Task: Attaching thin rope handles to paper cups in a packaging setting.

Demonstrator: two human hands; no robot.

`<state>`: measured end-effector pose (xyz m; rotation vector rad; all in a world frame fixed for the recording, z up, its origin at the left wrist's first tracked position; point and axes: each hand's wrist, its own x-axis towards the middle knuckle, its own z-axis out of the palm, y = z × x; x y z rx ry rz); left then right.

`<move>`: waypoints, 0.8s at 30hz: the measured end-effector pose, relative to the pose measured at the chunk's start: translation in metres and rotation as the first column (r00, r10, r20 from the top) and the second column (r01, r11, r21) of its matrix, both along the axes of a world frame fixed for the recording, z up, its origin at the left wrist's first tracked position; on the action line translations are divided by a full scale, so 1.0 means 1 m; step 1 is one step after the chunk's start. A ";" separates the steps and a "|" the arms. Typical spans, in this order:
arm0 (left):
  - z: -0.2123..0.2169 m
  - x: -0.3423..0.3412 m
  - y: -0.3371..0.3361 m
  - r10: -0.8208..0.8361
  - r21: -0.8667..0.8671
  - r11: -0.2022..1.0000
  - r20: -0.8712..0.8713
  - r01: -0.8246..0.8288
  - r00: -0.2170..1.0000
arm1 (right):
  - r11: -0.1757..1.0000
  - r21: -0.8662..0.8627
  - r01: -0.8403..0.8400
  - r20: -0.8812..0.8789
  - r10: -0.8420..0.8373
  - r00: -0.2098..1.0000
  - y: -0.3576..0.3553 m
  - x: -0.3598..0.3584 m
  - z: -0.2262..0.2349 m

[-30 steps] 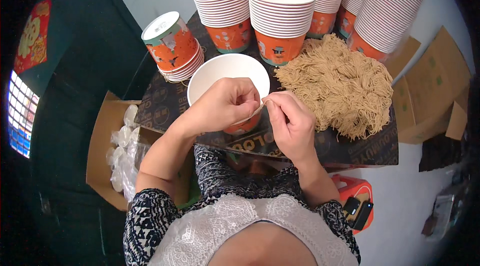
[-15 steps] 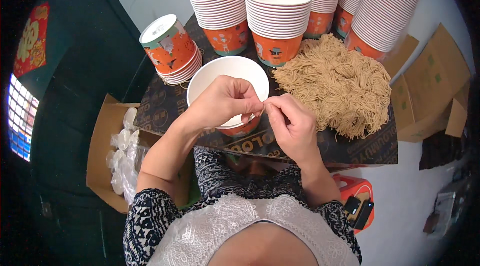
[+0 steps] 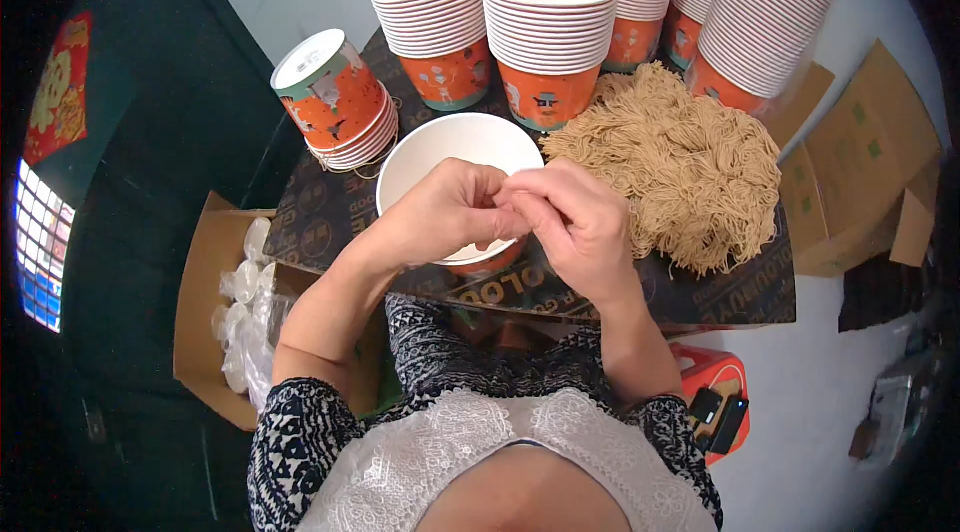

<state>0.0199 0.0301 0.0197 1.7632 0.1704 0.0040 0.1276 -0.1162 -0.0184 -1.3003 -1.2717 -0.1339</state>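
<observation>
Over an open white paper bucket (image 3: 408, 164) my two hands meet, fingertips pressed together. My left hand (image 3: 460, 207) is closed in a pinch, thumb against bent fingers. Touching it, my right hand (image 3: 575, 222) is closed too, its thumb and forefinger pinching at the same spot. Whatever lies between the fingertips is hidden or too thin to make out. The bucket stands upright on the table, its orange outside showing only below my hands. Right of it lies a heap of tan string (image 3: 690, 172), bundled in loops.
An upside-down orange bucket stack (image 3: 335, 97) with cord around it stands left. Upright bucket stacks (image 3: 550, 42) line the back of the dark printed table (image 3: 720, 302). A carton with clear plastic pieces (image 3: 200, 322) is below left; an open carton (image 3: 860, 152) and red stool (image 3: 735, 372) are right.
My hands have drawn closer, the right fingers now overlapping the left fingertips. A thin strand that showed below the pinch is hidden now. The view has shifted slightly.
</observation>
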 end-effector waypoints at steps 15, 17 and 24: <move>-0.005 0.000 0.005 -0.076 -0.105 0.991 0.029 0.078 0.997 | 0.996 -0.031 0.084 0.046 -0.082 0.996 -0.017 -0.006 -0.013; -0.006 0.002 0.005 -0.084 -0.106 0.990 0.032 0.087 0.996 | 0.998 -0.025 0.063 0.045 -0.062 0.997 -0.017 -0.006 -0.017; -0.009 0.003 0.005 -0.083 -0.081 0.993 0.045 0.087 0.996 | 0.999 -0.003 0.051 -0.010 -0.051 0.999 -0.012 -0.008 -0.025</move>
